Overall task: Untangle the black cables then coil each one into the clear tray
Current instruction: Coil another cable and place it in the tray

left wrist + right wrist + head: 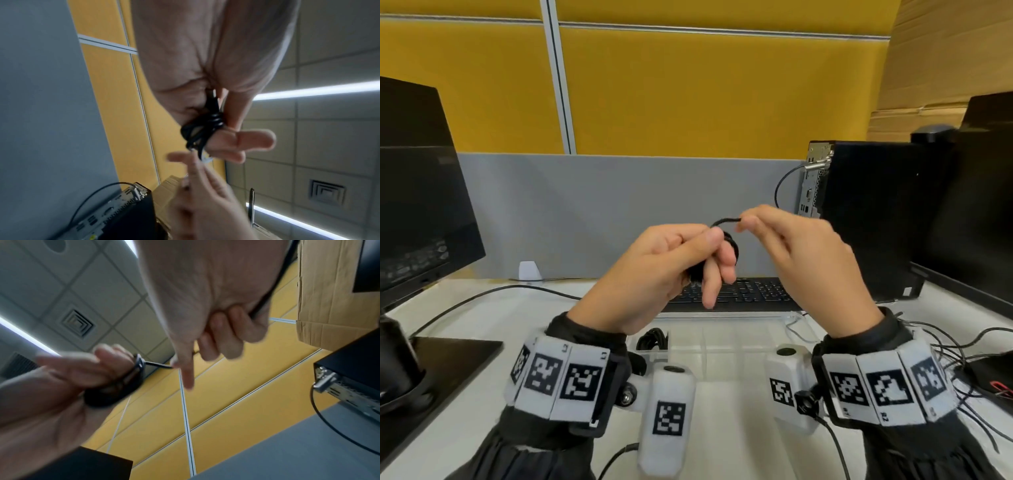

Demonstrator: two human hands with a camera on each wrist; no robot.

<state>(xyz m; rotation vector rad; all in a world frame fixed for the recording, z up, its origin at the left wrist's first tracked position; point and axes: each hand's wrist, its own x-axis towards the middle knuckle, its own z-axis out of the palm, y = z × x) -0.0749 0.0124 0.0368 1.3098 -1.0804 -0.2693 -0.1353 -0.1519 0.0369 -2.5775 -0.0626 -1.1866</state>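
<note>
Two hands meet in the middle of the head view, raised well above the desk. The left hand (654,270) has its fingers curled round a small coil of black cable (202,131), thumb pressed over the top; in the left wrist view the loops wrap the fingers in a tight bundle. The right hand (804,260) pinches the cable's free end between thumb and fingertips (185,363), drawn taut in a short arc from the coil, the other fingers curled.

Below the hands, at lower centre, lies the clear tray (722,342), its far edge against the keyboard (743,294). A second coiled black cable (654,339) lies in its left compartment; the compartments to its right look bare.

Open room is a strip between a monitor (417,192) at the left edge and a computer tower (873,219) at the right. A grey partition (619,212) closes the back. Loose wires (945,346) crowd the lower right.

Wristbands (558,377) carry black-and-white square codes with small labels; the blur leaves them unreadable.
</note>
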